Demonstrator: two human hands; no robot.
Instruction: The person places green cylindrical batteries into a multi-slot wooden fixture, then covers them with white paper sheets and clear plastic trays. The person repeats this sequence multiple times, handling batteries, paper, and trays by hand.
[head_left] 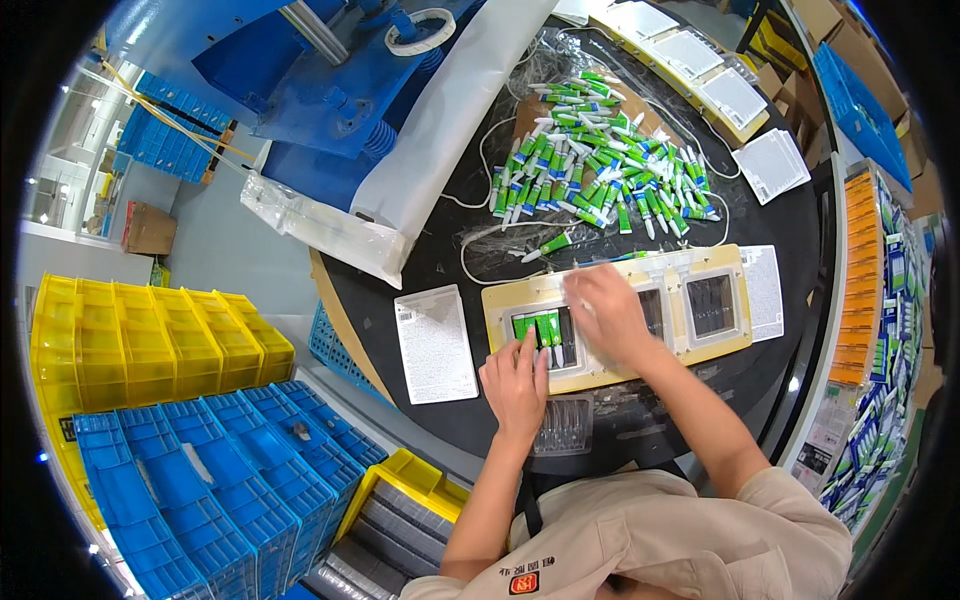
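Green-and-white small squeeze tubes lie side by side in the left opening of a pale yellow frame tray. My left hand rests at that opening with fingers stretched out, the fingertips on the tubes. Over the middle of the tray is my right hand, smeared by motion; whether its fingers hold anything cannot be made out. Dark slotted insets show in the tray's right opening. Beyond the tray, a large heap of green, white and blue tubes spreads over the black round table.
Printed white cards lie left of the tray and at the right. A clear plastic blister sits near me. Blue machinery rises back left. Yellow crates and blue crates stand left; a second frame tray is far right.
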